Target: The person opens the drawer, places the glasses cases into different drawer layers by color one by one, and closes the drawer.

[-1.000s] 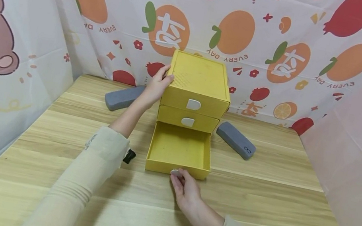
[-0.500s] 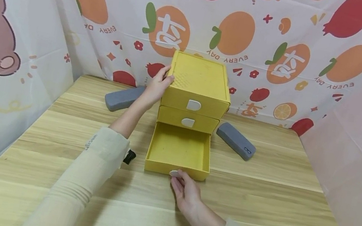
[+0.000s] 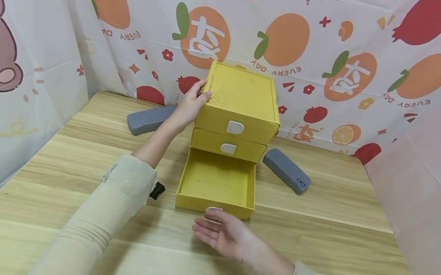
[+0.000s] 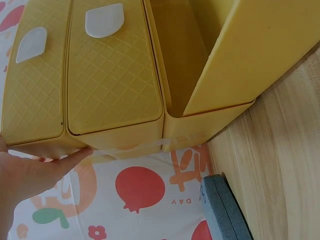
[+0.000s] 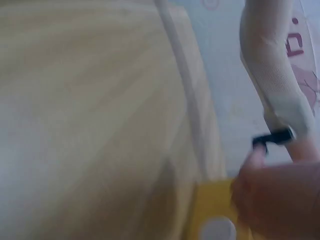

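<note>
A yellow drawer cabinet (image 3: pixel 246 90) stands at the middle of the table, against the curtain. Its bottom drawer (image 3: pixel 214 183) is pulled out and bare inside, while the upper two drawers are closed. My left hand (image 3: pixel 191 105) rests against the cabinet's upper left side, thumb at the top edge; the left wrist view shows its fingers (image 4: pixel 72 159) lying along that side. Just in front of the bottom drawer's white handle (image 3: pixel 214 208), my right hand (image 3: pixel 229 238) has its fingers extended and holds nothing. The right wrist view is blurred.
One grey glasses case (image 3: pixel 148 119) lies left of the cabinet, partly behind my left forearm. A second grey glasses case (image 3: pixel 287 171) lies to the right. The wooden table (image 3: pixel 338 247) is bounded by a fruit-print curtain (image 3: pixel 127 62) behind and hangings at both sides.
My right hand has let go of the bottom drawer's handle, spread its fingers and shifted slightly toward me. The drawer stays pulled out, and my left hand keeps its place.
</note>
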A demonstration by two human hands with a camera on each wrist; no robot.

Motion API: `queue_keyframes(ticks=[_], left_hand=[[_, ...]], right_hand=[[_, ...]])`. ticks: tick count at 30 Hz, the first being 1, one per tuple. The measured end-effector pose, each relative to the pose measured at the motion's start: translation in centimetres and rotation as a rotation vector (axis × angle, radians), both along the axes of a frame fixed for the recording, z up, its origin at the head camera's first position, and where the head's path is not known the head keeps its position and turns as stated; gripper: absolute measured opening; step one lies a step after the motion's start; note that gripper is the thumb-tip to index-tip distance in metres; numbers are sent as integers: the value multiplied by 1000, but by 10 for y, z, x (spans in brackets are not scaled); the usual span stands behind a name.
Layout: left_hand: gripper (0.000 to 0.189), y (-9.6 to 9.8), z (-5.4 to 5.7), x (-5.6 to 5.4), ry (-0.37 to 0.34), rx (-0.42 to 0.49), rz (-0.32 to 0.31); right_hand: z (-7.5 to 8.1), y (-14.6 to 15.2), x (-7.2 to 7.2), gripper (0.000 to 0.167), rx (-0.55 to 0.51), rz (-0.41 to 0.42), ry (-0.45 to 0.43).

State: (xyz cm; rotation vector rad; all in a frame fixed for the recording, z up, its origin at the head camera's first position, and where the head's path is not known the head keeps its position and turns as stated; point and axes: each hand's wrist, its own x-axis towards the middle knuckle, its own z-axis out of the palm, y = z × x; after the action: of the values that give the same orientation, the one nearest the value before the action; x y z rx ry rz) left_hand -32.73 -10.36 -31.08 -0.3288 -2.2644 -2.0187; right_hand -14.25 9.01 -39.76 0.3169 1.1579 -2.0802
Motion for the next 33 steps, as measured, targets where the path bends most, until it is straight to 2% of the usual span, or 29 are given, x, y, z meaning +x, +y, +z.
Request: queue_keyframes(ticks=[2,4,6,8,12,15,18,20,22,24,27,31,33], left_hand=[[56,0,0,0,-1,2,-3],[56,0,0,-1,0,5,-4],[56,0,0,0,-2,2,-4],[56,-1,0,0,0,4,-6],[56,-2,1,0,7,-3,-10],[56,-2,1,1,14,-11,-6],[56,-2,1,1,13,-19,-3],[56,-2,1,1,11,-24,-2],[56,-2,1,2,9,-27,2],[56,-3,0,2,12,-25,7],[56,-3,0,1,11,-21,2],[56,-3,-2,0,6,-21,-10],[56,-3,-2,0,5,-21,-7]], right_hand=[[9,6,-6,12,-5,145,51],[20,12,-14,11,-25,250,125],[31,18,-23,13,-46,302,213],[43,25,-34,17,-50,304,304],[64,43,-59,23,-18,206,465],[77,60,-81,25,2,69,572],[82,77,-104,19,62,-99,660],[80,89,-121,13,168,-197,716],[74,100,-138,13,342,-257,777],[62,111,-154,20,549,-277,823],[39,129,-172,29,870,-228,884],[6,153,-189,34,1177,-72,987],[-9,162,-196,40,1279,13,1043]])
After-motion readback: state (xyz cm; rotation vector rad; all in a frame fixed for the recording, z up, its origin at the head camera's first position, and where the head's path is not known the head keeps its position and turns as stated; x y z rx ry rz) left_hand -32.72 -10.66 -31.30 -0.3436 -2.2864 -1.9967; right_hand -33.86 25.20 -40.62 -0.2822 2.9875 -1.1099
